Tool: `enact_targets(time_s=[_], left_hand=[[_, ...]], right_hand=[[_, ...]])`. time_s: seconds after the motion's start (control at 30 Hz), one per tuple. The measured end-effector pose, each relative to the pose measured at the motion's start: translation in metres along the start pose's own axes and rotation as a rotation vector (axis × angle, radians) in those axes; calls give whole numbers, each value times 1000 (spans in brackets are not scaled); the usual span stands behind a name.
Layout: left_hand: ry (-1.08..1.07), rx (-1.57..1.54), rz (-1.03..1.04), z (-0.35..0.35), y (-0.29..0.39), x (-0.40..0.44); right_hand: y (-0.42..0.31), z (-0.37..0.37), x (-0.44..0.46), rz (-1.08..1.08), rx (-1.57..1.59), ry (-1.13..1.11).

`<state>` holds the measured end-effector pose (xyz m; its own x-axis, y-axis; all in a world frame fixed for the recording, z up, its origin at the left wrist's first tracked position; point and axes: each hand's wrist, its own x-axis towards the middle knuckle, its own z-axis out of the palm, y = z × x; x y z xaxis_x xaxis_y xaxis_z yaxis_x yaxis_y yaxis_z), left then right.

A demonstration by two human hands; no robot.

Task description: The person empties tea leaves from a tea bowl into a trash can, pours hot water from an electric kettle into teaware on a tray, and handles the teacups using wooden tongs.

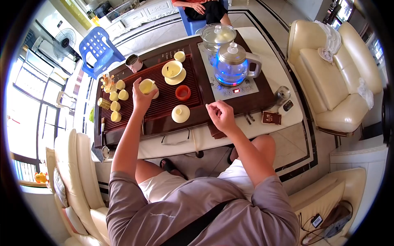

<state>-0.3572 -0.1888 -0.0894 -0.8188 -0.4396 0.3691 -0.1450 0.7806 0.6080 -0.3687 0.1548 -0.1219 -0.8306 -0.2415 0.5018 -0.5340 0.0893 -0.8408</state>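
My left hand [141,98] is closed around a pale yellow tea pitcher [155,92] with yellowish liquid inside, over the slatted tea tray [164,93]. Right of it, a gaiwan bowl [172,69] with dark leaf bits inside sits on its saucer [177,80]. A red round holder [183,93] and the gaiwan lid [180,114] lie nearer to me. My right hand [221,117] hovers by the tray's front right edge, fingers curled in, and nothing shows in it. Several small yellow teacups [123,95] are grouped at the tray's left.
A glass kettle [232,65], lit blue, stands on the electric hob [234,91], with a lidded glass pot [215,37] behind it. Eyeglasses [175,138] lie at the table's front edge. A brown box [271,117] is at the right. Another person [201,9] sits opposite.
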Motion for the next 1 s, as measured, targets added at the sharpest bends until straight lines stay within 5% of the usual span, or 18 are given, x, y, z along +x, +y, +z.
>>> enact_targets(time_s=[0.33,0.4,0.47,0.53,0.6,0.73,1.0], left_hand=[[120,124,-1,-3,11,-10],[307,250,369,-7,32,-26],[109,96,412,-9,60,-55],[-401,9,113,-7,84,-77],[-258,71,449,12,70,-95],[-388,76,273,20,65,-99],[-147,-47,225,8,81,-51]], right_hand=[[24,18,12,-21,-72,82],[23,18,11,-27,-60,78],[25,19,10,-16,-46,77],[24,19,10,-25,-63,83],[25,19,11,-42,-56,56],[21,19,11,-52,-155,73],[27,20,9,-38,-133,70]])
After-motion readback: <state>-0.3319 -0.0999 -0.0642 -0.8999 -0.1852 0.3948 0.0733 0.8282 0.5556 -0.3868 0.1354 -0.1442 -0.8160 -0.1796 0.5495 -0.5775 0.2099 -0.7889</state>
